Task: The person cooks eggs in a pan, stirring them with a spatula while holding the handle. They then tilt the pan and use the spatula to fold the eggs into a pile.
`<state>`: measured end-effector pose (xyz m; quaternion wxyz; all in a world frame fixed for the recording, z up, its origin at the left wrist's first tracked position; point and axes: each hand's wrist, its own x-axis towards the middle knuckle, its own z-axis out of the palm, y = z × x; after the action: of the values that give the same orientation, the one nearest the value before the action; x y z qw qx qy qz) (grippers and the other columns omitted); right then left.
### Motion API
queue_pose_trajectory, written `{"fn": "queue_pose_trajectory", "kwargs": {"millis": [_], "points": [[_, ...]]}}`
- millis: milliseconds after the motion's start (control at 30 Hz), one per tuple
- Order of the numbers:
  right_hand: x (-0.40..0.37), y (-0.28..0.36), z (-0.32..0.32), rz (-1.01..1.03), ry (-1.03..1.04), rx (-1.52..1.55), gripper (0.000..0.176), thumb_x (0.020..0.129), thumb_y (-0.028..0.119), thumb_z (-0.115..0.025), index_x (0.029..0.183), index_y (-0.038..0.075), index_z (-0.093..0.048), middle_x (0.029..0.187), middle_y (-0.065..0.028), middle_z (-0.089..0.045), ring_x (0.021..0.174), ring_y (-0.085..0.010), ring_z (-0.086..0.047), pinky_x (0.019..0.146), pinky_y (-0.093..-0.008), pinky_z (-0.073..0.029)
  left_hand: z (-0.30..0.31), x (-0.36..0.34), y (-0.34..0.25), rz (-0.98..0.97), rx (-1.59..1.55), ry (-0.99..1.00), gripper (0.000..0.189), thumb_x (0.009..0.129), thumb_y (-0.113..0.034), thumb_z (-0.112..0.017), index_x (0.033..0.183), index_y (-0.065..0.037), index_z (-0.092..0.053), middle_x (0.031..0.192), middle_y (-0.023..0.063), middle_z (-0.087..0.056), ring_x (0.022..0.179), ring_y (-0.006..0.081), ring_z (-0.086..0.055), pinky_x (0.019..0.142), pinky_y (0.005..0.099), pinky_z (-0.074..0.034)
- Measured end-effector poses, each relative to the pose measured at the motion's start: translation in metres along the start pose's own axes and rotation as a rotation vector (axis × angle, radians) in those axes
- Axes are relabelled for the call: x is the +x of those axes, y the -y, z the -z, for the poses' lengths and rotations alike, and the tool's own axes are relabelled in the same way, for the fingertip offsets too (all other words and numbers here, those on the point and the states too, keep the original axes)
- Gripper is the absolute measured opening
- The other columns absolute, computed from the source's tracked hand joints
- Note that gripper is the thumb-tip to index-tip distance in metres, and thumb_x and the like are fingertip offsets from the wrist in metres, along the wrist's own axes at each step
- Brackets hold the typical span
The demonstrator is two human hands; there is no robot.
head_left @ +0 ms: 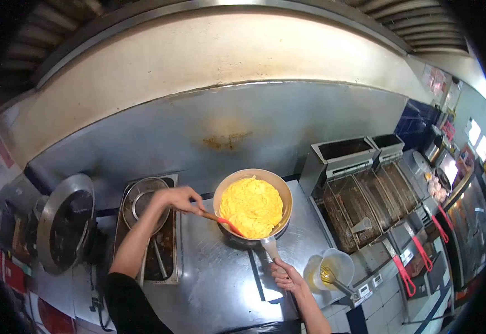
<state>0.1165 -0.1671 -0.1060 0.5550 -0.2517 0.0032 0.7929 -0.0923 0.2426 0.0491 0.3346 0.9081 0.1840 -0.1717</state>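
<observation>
Yellow scrambled eggs (251, 206) fill most of a frying pan (287, 200) with a tan inside. My left hand (179, 199) is closed around the wooden handle of a spatula (227, 223), whose red head dips into the eggs at the pan's left side. Wrapped round the pan's handle (269, 246) is my right hand (287, 276), close to the front edge of the steel counter (209, 289). To the right of that hand stands a clear plastic jug (337, 266) with a whisk (327, 274) leaning inside, above some yellow liquid.
A strainer (129, 209) and a ladle (159, 259) rest over a metal tray at left, beside a large wok (45, 234). Deep fryers (346, 214) with red-handled baskets (403, 275) stand at right. Eggs (436, 189) sit farther back.
</observation>
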Motion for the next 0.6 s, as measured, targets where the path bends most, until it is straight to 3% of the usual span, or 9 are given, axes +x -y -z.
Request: {"fn": "queue_pose_trajectory", "kwargs": {"millis": [67, 133, 200, 333, 400, 467, 533, 600], "points": [[0.001, -0.001, -0.001, 0.005, 0.018, 0.034, 0.032, 0.103, 0.039, -0.046, 0.083, 0.014, -0.045, 0.048, 0.0066, -0.033, 0.029, -0.0029, -0.026, 0.025, -0.0197, -0.023, -0.036, 0.009, -0.039, 0.132, -0.099, -0.015, 0.034, 0.085, -0.037, -0.075, 0.105, -0.010, -0.072, 0.082, 0.0023, -0.068, 0.074, 0.0135, -0.065, 0.063, 0.0297, -0.051], [0.001, -0.005, -0.008, 0.037, 0.000, -0.028, 0.031, 0.103, 0.038, -0.047, 0.083, 0.014, -0.046, 0.049, 0.0061, -0.033, 0.030, -0.0037, -0.025, 0.026, -0.0203, -0.022, -0.072, 0.021, -0.062, 0.107, -0.311, -0.118, 0.036, 0.086, -0.039, -0.073, 0.105, -0.008, -0.070, 0.076, 0.0028, -0.064, 0.062, 0.0119, -0.060, 0.054, 0.0274, -0.047], [0.007, -0.012, -0.010, 0.045, 0.007, -0.009, 0.032, 0.103, 0.039, -0.047, 0.083, 0.014, -0.047, 0.049, 0.0060, -0.032, 0.030, -0.0046, -0.025, 0.027, -0.0214, -0.024, -0.110, 0.058, -0.054, 0.063, -0.432, -0.198, 0.033, 0.087, -0.036, -0.072, 0.103, -0.008, -0.069, 0.078, 0.0066, -0.064, 0.060, 0.0124, -0.059, 0.054, 0.0272, -0.048], [0.021, -0.039, -0.032, 0.098, -0.056, -0.014, 0.030, 0.102, 0.038, -0.049, 0.084, 0.014, -0.047, 0.049, 0.0059, -0.031, 0.031, -0.0044, -0.027, 0.027, -0.0211, -0.024, -0.153, 0.091, -0.099, 0.151, -0.349, -0.606, 0.029, 0.084, -0.033, -0.069, 0.101, -0.009, -0.068, 0.091, 0.0170, -0.071, 0.084, 0.0272, -0.070, 0.073, 0.0381, -0.054], [0.035, -0.049, -0.028, 0.159, 0.031, -0.013, 0.031, 0.102, 0.040, -0.047, 0.084, 0.015, -0.048, 0.050, 0.0060, -0.031, 0.032, -0.0059, -0.027, 0.029, -0.0233, -0.025, -0.156, 0.118, -0.100, 0.223, -0.328, -0.687, 0.030, 0.084, -0.034, -0.068, 0.101, -0.010, -0.068, 0.095, 0.0185, -0.071, 0.089, 0.0310, -0.069, 0.077, 0.0406, -0.053], [0.036, -0.060, -0.032, 0.181, -0.016, -0.018, 0.030, 0.102, 0.040, -0.048, 0.085, 0.015, -0.048, 0.051, 0.0063, -0.031, 0.033, -0.0057, -0.027, 0.029, -0.0227, -0.024, -0.146, 0.115, -0.114, 0.311, -0.310, -0.759, 0.031, 0.083, -0.036, -0.065, 0.104, -0.013, -0.069, 0.100, 0.0197, -0.070, 0.095, 0.0369, -0.067, 0.082, 0.0456, -0.053], [0.032, -0.057, -0.045, 0.220, -0.030, -0.022, 0.028, 0.102, 0.038, -0.048, 0.085, 0.015, -0.048, 0.051, 0.0066, -0.031, 0.033, -0.0055, -0.026, 0.029, -0.0223, -0.023, -0.129, 0.095, -0.125, 0.303, -0.203, -0.812, 0.030, 0.086, -0.034, -0.061, 0.100, -0.009, -0.069, 0.092, 0.0202, -0.070, 0.089, 0.0375, -0.068, 0.077, 0.0472, -0.053], [0.027, -0.050, -0.050, 0.234, -0.062, 0.019, 0.029, 0.102, 0.038, -0.048, 0.085, 0.015, -0.048, 0.051, 0.0069, -0.031, 0.033, -0.0052, -0.026, 0.029, -0.0222, -0.021, -0.099, 0.046, -0.150, 0.249, -0.080, -0.741, 0.030, 0.085, -0.034, -0.061, 0.101, -0.009, -0.069, 0.089, 0.0194, -0.071, 0.087, 0.0364, -0.068, 0.077, 0.0473, -0.053]]}}
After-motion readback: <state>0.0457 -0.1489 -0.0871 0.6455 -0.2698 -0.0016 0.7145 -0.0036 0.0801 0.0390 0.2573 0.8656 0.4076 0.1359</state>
